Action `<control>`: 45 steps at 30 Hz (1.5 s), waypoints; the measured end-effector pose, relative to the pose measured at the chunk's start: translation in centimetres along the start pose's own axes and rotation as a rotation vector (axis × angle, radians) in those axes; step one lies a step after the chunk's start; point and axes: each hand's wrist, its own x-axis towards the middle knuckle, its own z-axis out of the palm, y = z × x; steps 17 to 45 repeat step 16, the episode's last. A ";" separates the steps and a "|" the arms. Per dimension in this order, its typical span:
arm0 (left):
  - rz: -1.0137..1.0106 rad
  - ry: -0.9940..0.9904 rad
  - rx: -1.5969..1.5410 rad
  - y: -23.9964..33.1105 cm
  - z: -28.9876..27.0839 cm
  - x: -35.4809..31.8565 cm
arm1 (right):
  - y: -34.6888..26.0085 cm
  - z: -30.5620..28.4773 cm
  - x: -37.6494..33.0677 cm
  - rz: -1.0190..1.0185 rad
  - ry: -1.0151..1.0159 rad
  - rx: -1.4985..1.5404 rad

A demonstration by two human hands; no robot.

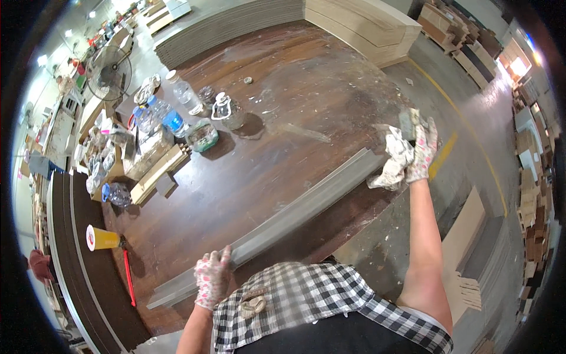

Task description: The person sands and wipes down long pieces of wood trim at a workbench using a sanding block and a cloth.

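Observation:
A long grey strip (295,215) lies slantwise across the brown tabletop (283,153). Near its left end, my left hand (212,278), in a white glove with pink spots, grips the strip's near edge. At the strip's far right end, my right hand (421,150), gloved alike, is closed on a crumpled white rag (396,158). The rag touches the strip's end. A small grey-green piece (407,125) shows by the right fingertips; whether I hold it too is unclear.
Water bottles (171,118), a glass jar (227,112) and a cut-down green bottle (201,137) stand at the left. A yellow cup (103,238) and a red-handled tool (128,277) lie closer. Stacked boards (236,29) line the far edge; dark panels (88,265) stand left.

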 end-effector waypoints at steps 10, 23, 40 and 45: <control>0.004 0.282 -0.223 1.6 3.0 1.9 | -5.4 7.6 -14.9 0.044 -0.297 0.048; -0.002 0.304 -0.245 1.6 3.1 1.6 | 3.5 13.3 -25.8 0.373 -0.672 0.134; -0.002 0.304 -0.245 1.6 3.1 1.6 | 3.5 13.3 -25.8 0.373 -0.672 0.134; -0.002 0.304 -0.245 1.6 3.1 1.6 | 3.5 13.3 -25.8 0.373 -0.672 0.134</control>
